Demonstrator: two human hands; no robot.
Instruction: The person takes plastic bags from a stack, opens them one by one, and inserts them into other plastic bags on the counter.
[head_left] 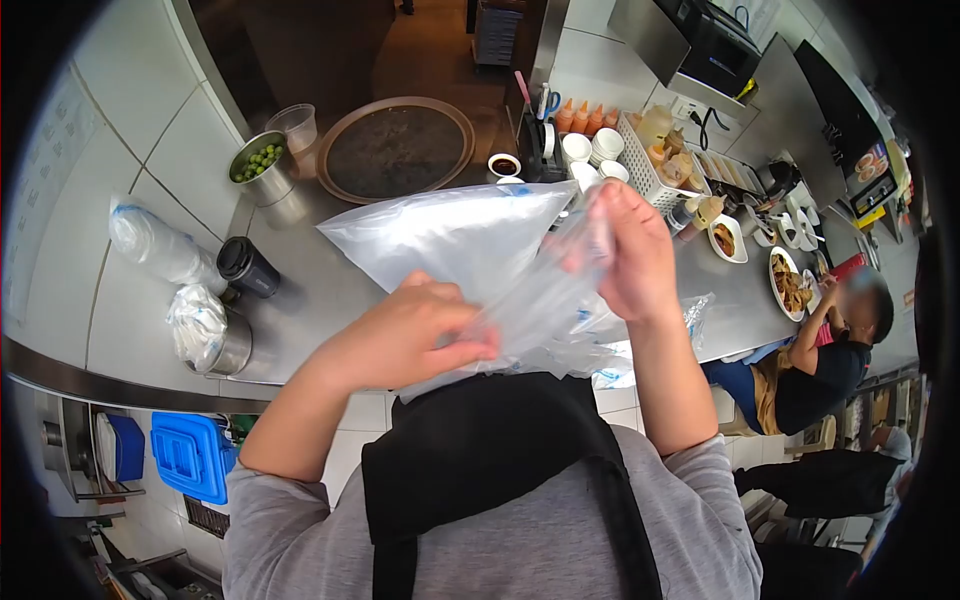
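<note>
A thin clear plastic bag (545,285) is stretched between my two hands above the steel counter. My right hand (637,255) grips its upper end, fingers pointing up and closed. At the lower end, my left hand (432,330) pinches the film between thumb and fingers. Behind and under it lies a larger flat sheet of clear plastic bags (440,225), with a pointed corner to the left. More crumpled plastic with blue print (612,375) rests near the counter's front edge.
A round brown tray (397,150) sits at the back, beside a metal pot of green limes (262,165). To the left stand a black tumbler (248,267) and a stack of bagged cups (160,240). Sauce bottles (585,117) line the right; a seated person (835,340) is beyond.
</note>
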